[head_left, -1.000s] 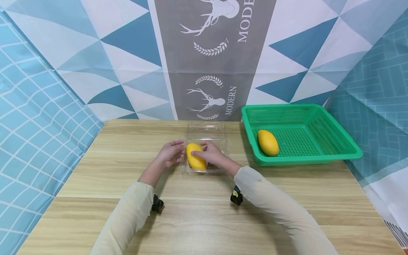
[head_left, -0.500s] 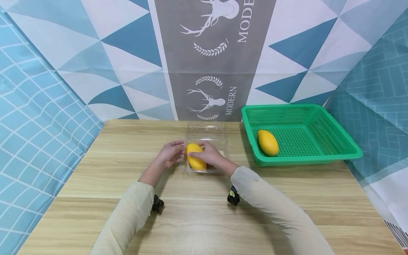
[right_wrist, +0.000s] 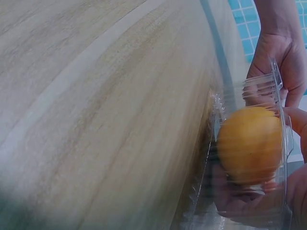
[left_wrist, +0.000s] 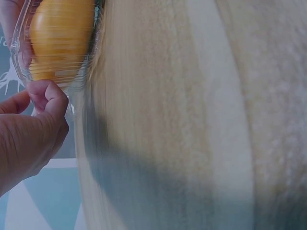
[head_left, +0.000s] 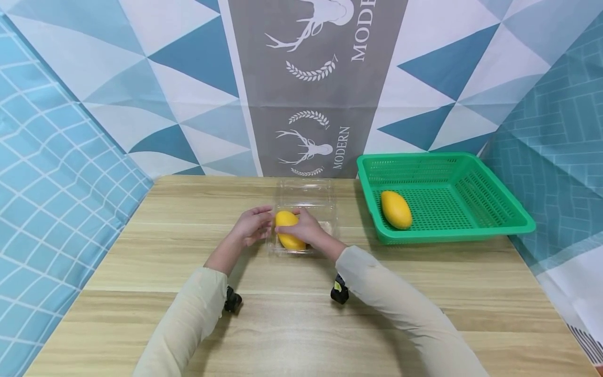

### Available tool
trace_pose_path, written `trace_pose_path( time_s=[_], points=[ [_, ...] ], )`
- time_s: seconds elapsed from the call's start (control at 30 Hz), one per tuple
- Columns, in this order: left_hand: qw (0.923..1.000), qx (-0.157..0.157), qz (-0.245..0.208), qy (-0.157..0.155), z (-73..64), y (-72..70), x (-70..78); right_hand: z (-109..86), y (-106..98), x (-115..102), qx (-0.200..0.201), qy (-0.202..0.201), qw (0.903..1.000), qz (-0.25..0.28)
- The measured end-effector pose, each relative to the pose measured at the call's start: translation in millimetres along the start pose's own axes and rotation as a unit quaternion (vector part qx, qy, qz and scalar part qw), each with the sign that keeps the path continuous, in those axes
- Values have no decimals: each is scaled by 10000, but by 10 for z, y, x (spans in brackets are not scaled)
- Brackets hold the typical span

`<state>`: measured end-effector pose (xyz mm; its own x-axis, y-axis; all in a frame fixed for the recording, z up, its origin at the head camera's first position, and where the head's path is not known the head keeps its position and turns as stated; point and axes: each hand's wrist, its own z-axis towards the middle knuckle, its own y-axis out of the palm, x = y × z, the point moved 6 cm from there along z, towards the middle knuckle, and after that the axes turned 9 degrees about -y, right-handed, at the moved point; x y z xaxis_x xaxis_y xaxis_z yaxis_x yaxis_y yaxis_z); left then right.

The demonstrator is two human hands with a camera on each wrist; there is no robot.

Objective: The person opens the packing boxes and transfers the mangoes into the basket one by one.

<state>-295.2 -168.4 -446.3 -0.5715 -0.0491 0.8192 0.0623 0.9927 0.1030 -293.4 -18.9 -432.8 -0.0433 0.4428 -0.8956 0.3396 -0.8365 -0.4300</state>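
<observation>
A yellow mango [head_left: 290, 243] lies in the left part of a clear plastic clamshell box [head_left: 307, 195] whose lid stands folded back. My right hand [head_left: 307, 229] reaches into the box and grips this mango, thumb across its top and fingers on the far side. Ribbed plastic wall covers part of the mango [right_wrist: 249, 143] in the right wrist view. At the box's left side, my left hand [head_left: 252, 226] holds the edge; in the left wrist view the thumb and forefinger of the left hand [left_wrist: 36, 132] pinch at its corner.
A green plastic basket [head_left: 438, 209] stands on the right of the wooden table [head_left: 292, 324], with another mango [head_left: 396, 210] inside at its left. A patterned cloth wall [head_left: 306, 104] rises behind the table's back edge.
My right hand and forearm have shifted slightly left, the thumb reaching further over the mango. The left hand, the box and the basket stay about where they were.
</observation>
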Motion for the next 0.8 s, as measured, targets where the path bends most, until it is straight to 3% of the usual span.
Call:
trace_pose_path(
  time_s=[0.53,0.8],
  points=[
    [10000,17,-48,8,-14,1,18,12,48,-65,325,2,9964,-779],
    [9999,-37,-117,-21,-8,6,10,4,49,-45,334,9,9983,-477]
  ],
)
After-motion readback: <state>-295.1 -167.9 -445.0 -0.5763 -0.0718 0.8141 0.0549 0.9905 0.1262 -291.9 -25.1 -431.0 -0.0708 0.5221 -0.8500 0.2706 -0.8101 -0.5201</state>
